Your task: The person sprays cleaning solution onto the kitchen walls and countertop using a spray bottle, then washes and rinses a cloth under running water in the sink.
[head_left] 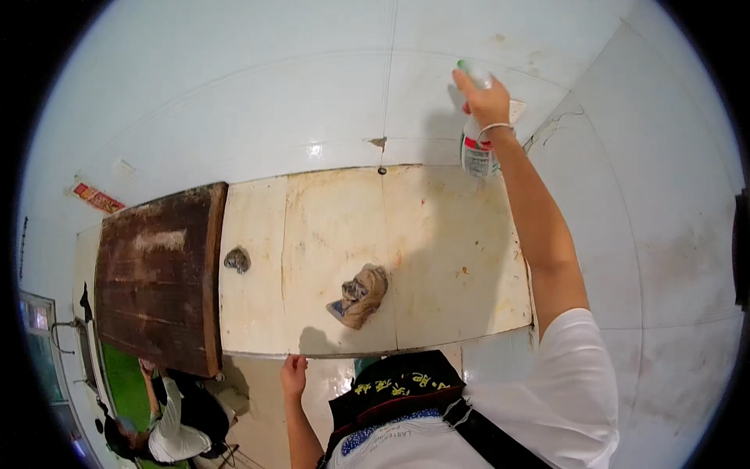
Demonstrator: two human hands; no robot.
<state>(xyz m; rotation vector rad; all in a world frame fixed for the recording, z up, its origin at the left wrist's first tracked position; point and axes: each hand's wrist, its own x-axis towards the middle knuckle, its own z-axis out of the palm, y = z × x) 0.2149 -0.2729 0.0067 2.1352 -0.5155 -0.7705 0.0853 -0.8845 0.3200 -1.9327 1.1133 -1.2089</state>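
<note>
My right hand (488,103) is wrapped around a spray bottle (478,159), which has a white body, a label with red and dark print, and a green nozzle. It is raised in front of the wall above the right end of the counter. My left hand (294,375) is closed in a fist at the front edge of the pale, stained countertop (336,211); no object shows in it. A crumpled brown, wet-looking rag (359,297) lies mid-counter. Farther left is a grey scouring pad (237,259).
A thick dark wooden board (160,273) covers the counter's left part. White wall panels (312,94) rise behind and to the right, with stains and a small broken patch. At lower left, another person (176,422) is bent low beside a green surface (121,375).
</note>
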